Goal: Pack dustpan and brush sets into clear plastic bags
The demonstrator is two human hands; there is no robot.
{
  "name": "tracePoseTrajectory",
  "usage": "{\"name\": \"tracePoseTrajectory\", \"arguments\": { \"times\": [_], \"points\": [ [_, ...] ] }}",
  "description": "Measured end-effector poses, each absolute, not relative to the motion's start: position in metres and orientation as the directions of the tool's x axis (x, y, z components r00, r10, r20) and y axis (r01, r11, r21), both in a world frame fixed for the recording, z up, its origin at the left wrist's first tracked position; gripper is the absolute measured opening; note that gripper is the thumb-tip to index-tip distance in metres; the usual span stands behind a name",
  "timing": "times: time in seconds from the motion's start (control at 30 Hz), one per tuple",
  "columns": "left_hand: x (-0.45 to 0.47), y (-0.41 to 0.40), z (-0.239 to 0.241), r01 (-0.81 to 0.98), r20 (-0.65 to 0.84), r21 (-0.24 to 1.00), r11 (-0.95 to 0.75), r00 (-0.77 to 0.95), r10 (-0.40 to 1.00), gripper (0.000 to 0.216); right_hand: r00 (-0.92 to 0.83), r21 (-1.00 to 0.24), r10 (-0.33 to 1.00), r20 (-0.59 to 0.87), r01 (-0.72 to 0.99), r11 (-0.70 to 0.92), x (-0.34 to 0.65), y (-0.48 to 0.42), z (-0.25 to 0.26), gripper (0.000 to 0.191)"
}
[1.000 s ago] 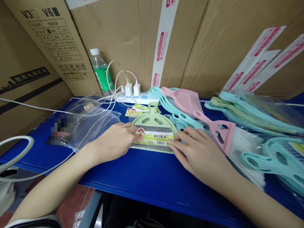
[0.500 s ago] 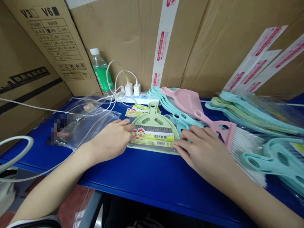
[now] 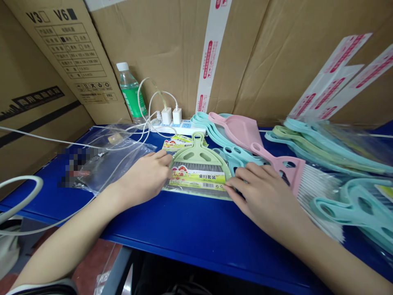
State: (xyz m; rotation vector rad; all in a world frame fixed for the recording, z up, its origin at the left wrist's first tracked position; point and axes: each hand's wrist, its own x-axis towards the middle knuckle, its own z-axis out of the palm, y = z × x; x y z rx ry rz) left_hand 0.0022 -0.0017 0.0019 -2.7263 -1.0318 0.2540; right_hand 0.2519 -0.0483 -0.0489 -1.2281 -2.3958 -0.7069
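The left hand (image 3: 145,177) and right hand (image 3: 259,190), both nearly closed, pinch opposite sides of the green dustpan-and-brush set (image 3: 201,164) (grey bristles (image 3: 211,168), mushroom-printed label (image 3: 196,180)) lying on the blue worktop (image 3: 184,229), its handle (image 3: 198,144) pointing away.

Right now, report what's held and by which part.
The green brush set, by its side edges: left hand at the left, right hand at the right.

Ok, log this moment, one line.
green brush set: on blue table; left hand: at its left edge; right hand: at its right edge
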Motion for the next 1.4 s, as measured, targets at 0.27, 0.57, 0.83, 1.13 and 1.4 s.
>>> {"name": "tracePoseTrajectory", "arguments": {
  "times": [0.27, 0.57, 0.83, 1.13, 1.4],
  "points": [
    [0.006, -0.002, -0.006, 0.579, -0.052, -0.344, -0.739, 0.774, 0.631, 0.016, -0.616, 0.285, 0.610, 0.498, 0.781, 0.556, 0.249, -0.048, -0.053, 0.034],
    [0.012, -0.007, -0.021, 0.465, -0.036, -0.263, -0.846, 0.871, 0.490, 0.039, -0.667, 0.218, 0.566, 0.484, 0.719, 0.660, 0.244, -0.048, -0.057, 0.033],
    [0.016, -0.008, -0.020, 0.483, -0.101, -0.265, -0.835, 0.847, 0.522, 0.045, -0.683, 0.230, 0.566, 0.462, 0.708, 0.667, 0.243, -0.048, -0.059, 0.033],
    [0.017, -0.010, -0.015, 0.515, -0.138, -0.226, -0.827, 0.823, 0.551, 0.049, -0.673, 0.236, 0.581, 0.457, 0.722, 0.651, 0.241, -0.049, -0.060, 0.026],
    [0.014, -0.010, -0.012, 0.527, -0.152, -0.217, -0.822, 0.813, 0.562, 0.049, -0.663, 0.219, 0.575, 0.479, 0.725, 0.653, 0.241, -0.049, -0.060, 0.025]
  ]
}}
